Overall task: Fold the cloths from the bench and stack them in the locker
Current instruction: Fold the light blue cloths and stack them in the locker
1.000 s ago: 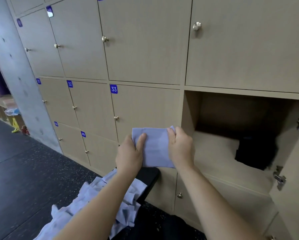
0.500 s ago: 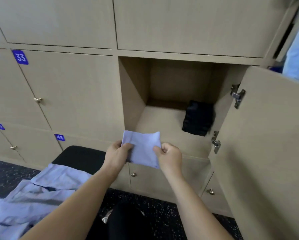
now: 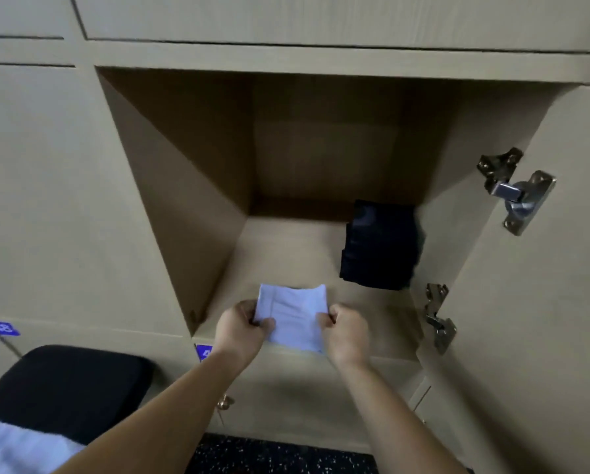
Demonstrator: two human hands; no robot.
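Both hands are pinching a folded pale blue cloth (image 3: pixel 295 318) at the open locker's (image 3: pixel 184 186) front edge, the left hand (image 3: pixel 240 328) gripping its left side, the right hand (image 3: pixel 346 331) its right. Beyond the grip, to the right, a dark folded cloth (image 3: pixel 380 246) is lying inside. Below left, more pale cloth (image 3: pixel 20 449) is sitting on the black bench (image 3: pixel 67 388).

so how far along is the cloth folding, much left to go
Done, it seems: a dark folded pile sits on the right of the open locker floor. In hand: the left hand and right hand grip a folded light blue cloth at the locker's front edge, not yet set down. Left: at least some loose pale cloth on the black bench.
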